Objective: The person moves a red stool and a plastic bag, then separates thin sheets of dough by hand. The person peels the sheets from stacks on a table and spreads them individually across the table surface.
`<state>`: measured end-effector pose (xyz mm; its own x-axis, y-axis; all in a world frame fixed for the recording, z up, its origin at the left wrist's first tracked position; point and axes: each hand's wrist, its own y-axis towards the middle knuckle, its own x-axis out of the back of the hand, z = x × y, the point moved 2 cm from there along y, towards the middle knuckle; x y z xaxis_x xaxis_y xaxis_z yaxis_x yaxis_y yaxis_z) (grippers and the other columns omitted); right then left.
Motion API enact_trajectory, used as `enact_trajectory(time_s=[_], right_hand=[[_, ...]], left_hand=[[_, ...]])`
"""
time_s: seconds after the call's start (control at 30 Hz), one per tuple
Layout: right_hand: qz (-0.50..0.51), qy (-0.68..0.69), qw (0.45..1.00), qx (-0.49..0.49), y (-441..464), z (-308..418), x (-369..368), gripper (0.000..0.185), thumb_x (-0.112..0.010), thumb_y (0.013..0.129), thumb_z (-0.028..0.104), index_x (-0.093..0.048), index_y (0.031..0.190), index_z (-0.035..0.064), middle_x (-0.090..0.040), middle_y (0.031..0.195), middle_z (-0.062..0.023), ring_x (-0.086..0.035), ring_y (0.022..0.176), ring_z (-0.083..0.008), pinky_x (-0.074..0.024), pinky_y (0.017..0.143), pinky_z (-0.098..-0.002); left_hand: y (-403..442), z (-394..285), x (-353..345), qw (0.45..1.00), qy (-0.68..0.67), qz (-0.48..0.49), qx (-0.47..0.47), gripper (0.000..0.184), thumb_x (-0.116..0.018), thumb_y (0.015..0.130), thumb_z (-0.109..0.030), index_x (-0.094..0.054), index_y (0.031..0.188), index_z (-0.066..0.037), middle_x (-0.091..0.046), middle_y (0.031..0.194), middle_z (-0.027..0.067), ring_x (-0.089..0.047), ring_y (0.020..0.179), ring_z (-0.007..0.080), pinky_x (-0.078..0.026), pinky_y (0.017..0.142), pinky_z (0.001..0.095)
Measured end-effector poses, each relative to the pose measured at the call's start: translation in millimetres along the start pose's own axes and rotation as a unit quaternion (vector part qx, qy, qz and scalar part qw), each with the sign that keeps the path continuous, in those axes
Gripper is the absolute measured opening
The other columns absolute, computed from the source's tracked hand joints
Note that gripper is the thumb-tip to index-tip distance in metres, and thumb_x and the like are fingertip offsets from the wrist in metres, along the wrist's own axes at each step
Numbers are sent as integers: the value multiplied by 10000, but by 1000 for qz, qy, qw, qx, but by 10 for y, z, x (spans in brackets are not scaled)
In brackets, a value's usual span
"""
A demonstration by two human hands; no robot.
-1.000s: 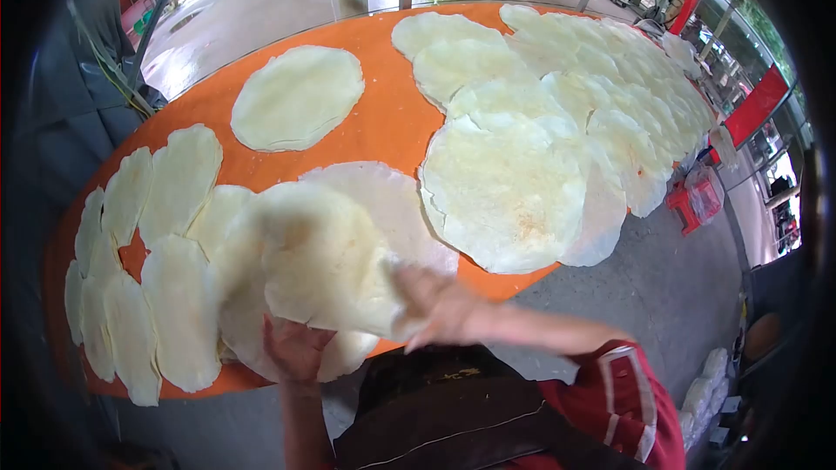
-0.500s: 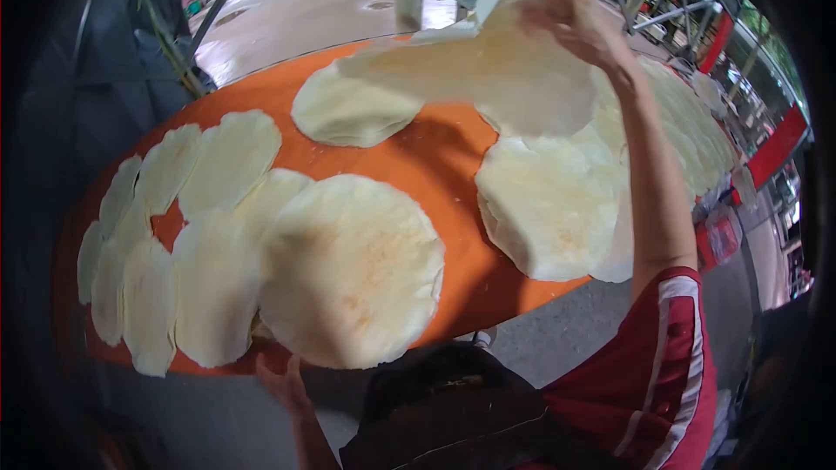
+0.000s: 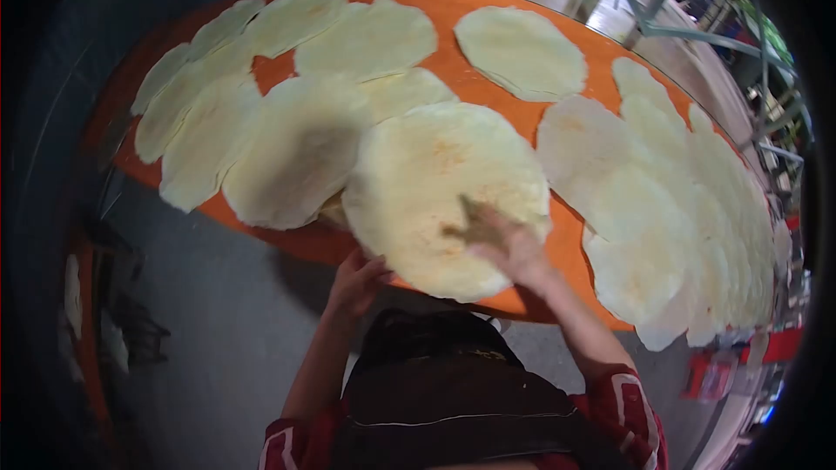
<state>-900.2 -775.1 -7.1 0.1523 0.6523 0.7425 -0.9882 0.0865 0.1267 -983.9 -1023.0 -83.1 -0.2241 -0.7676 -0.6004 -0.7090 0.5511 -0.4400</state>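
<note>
**Pale round sheet lies just beyond the 2 hands, with the right nearer its middle**

The right hand is open, fingers spread over the sheet's near right part; blur hides whether they press on it or hover. The left hand is at the near left rim, fingers partly bent. Whether it pinches that rim cannot be told.

From the hands, the sheet spreads away across the table, with most of its surface ahead of them and between their 2 directions. It is nearly round, so no long axis stands out; the line from left hand to right hand crosses only its near part. How many layers it has is unclear.

Ahead and left of the left hand, overlapping sheets fan outward. Beyond the right hand, past the round sheet, lies a separate oval sheet. Right of that hand, across a strip of orange, are more overlapping sheets.
</note>
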Motion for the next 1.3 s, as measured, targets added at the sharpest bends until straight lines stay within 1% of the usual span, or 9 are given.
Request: enact_trajectory(time_s=[0.03,0.17,0.3,0.4,0.63,0.87,0.97,1.1,1.3], right_hand=[[98,196,975,-36,80,219,-191,853,-738,616,303,-279,1287,46,-337,1284,-200,-352,1179,-309,-316,961,-339],[139,156,978,20,359,703,-510,956,-770,564,285,-223,1302,20,-257,1318,-228,-257,1228,-333,-230,1006,-348],[119,243,963,-9,442,426,-650,799,-755,625,284,-343,1243,-9,-456,1169,-163,-531,907,-197,-414,807,-291],[158,387,896,-152,464,268,-663,559,-690,716,192,-439,1170,-16,-523,1062,-106,-527,817,-120,-437,735,-253],[138,213,963,-87,486,391,-593,476,-712,689,149,-501,1066,-50,-558,885,-56,-518,825,-102,-445,715,-250],[194,308,916,-172,684,248,-516,436,-674,697,79,-502,1073,-56,-577,969,-150,-557,882,-161,-466,736,-268],[155,154,972,-91,647,445,-531,480,-674,682,198,-512,1059,-51,-617,847,-142,-586,773,-184,-460,699,-282],[204,285,928,-125,705,195,-587,635,-766,606,156,-467,1115,-76,-573,987,-157,-562,882,-192,-457,759,-283],[209,258,933,-140,802,318,-470,683,-791,567,140,-459,1125,-73,-553,1027,-152,-541,913,-188,-448,780,-282]], left_hand=[[2,-34,-81,999,18,17,-27,380,-575,772,-62,-423,1115,-3,-546,975,88,-559,857,173,-496,679,270],[37,-159,-324,990,-10,100,-98,455,-567,764,-33,-366,1173,-35,-515,1052,70,-527,942,172,-482,734,298],[115,-182,-303,984,-17,145,-99,476,-562,758,-19,-350,1184,-44,-501,1084,72,-511,983,179,-449,798,329],[153,-193,-292,986,-28,142,-82,479,-564,754,-16,-352,1183,-42,-502,1088,81,-513,982,177,-435,815,332],[173,-149,-371,986,-49,108,-114,455,-564,742,7,-386,1159,-34,-517,1067,94,-526,962,179,-436,831,332],[227,-124,-424,988,-45,47,-138,435,-583,746,-15,-403,1142,-15,-519,1065,93,-527,959,171,-451,814,308],[176,-112,-526,991,-24,-10,-129,422,-585,747,-25,-413,1132,3,-536,1041,89,-544,920,160,-458,789,288],[151,-125,-485,993,-11,-2,-121,390,-540,780,-39,-410,1144,11,-544,1039,98,-564,895,168,-462,784,283],[167,-229,-530,990,9,47,-136,339,-520,794,-65,-446,1116,14,-571,985,75,-566,849,122,-458,740,254]])
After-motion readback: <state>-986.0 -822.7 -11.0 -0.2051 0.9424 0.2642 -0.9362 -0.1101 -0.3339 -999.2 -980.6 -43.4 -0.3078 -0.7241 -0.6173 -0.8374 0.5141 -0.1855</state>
